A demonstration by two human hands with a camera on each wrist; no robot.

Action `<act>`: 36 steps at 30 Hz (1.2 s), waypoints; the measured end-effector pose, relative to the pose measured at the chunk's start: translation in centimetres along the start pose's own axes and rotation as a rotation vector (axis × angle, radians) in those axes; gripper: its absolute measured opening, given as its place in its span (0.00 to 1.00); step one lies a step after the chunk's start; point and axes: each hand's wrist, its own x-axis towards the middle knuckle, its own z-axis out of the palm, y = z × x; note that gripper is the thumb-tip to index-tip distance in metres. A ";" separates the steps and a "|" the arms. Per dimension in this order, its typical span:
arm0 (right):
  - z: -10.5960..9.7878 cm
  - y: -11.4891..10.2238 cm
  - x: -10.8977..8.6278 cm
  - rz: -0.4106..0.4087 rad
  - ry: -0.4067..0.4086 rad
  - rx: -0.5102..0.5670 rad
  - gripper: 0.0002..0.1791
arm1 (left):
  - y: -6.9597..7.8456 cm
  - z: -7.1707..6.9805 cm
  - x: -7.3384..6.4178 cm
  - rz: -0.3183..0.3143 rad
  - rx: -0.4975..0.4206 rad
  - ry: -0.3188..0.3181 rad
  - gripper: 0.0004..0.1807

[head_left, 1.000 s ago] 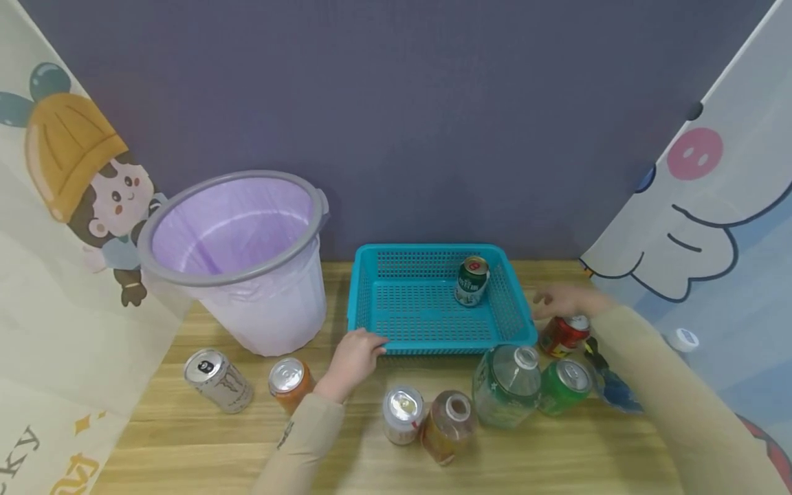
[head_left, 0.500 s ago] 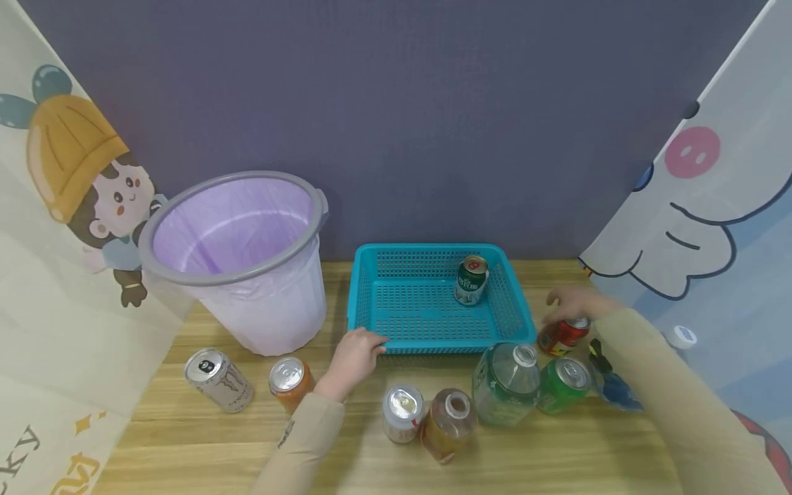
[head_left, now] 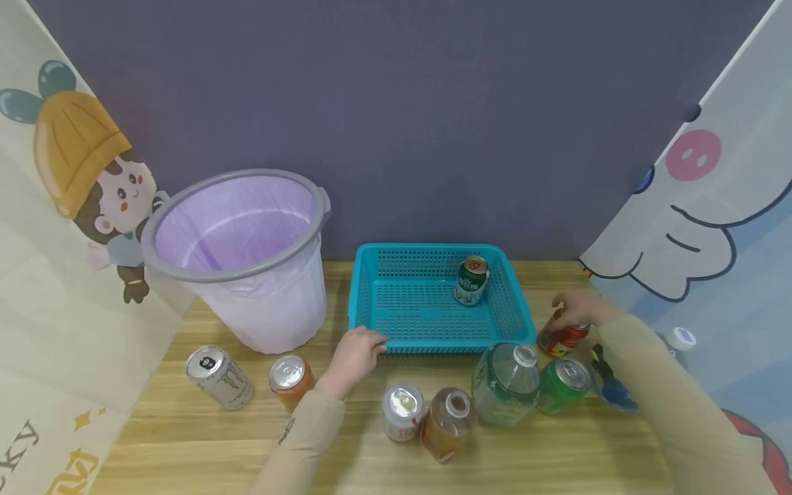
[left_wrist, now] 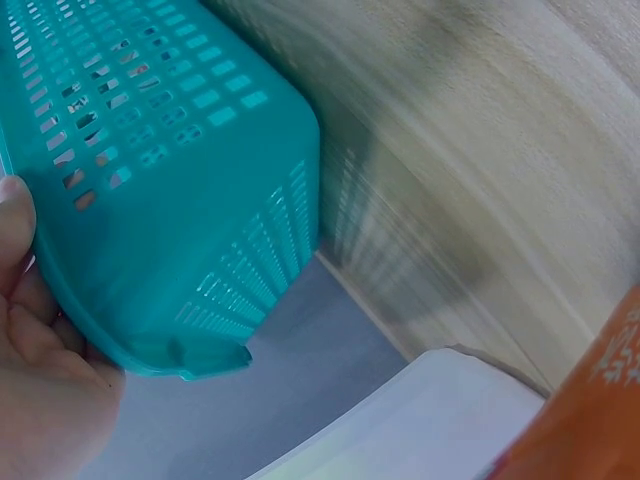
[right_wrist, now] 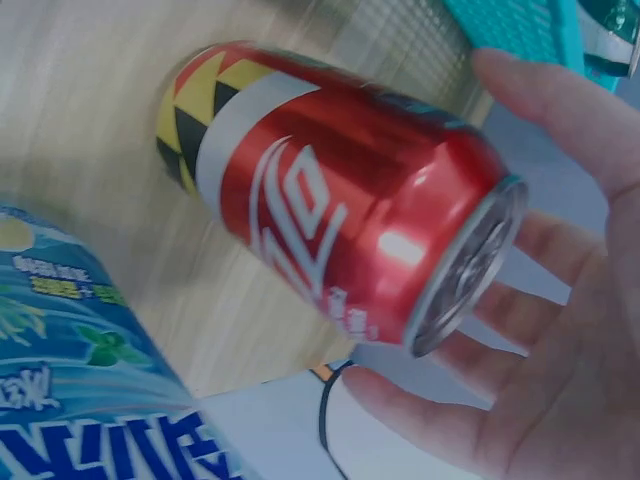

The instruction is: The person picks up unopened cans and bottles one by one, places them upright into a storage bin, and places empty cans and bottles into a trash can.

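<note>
My left hand [head_left: 353,359] grips the front left rim of the turquoise plastic basket [head_left: 433,346]; in the left wrist view the thumb lies over the rim and the fingers curl beneath it. A green drink can [head_left: 471,283] stands inside the basket, toward its right side. Right of the basket, my right hand [head_left: 581,307] is over a red soda can [head_left: 562,339] on the table. In the right wrist view its spread fingers [right_wrist: 530,310] and thumb surround the can's top end, with gaps visible between hand and can.
A lined bin [head_left: 272,302] stands at left. Along the front are a grey-white can [head_left: 223,379], orange can [head_left: 291,385], silver can [head_left: 402,416], brownish bottle [head_left: 448,426], large clear bottle [head_left: 506,388] and green can [head_left: 564,386]. A blue-labelled item [head_left: 614,393] lies partly under my right sleeve.
My right hand has moved from beside the basket's right edge to the red can and lowered around its top. The left hand stays at the basket rim.
</note>
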 end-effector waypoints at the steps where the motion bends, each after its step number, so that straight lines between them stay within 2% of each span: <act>1: 0.1 0.2 0.0 0.000 -0.005 0.003 0.37 | 0.0 0.0 0.0 0.000 0.002 -0.002 0.09; 10: 0.7 0.8 -0.4 0.031 -0.058 0.103 0.36 | -0.2 0.1 0.0 -0.002 0.000 -0.010 0.09; 15: 0.6 0.7 -0.5 0.057 -0.082 0.101 0.33 | -0.2 0.3 0.1 0.004 0.021 -0.013 0.09; 22: 0.6 0.7 -0.4 0.070 -0.096 0.101 0.31 | -0.2 0.3 0.1 0.000 0.001 -0.008 0.09; 36: 1.2 0.9 -0.1 0.054 -0.045 0.072 0.31 | -0.1 0.2 0.0 0.020 0.001 0.010 0.09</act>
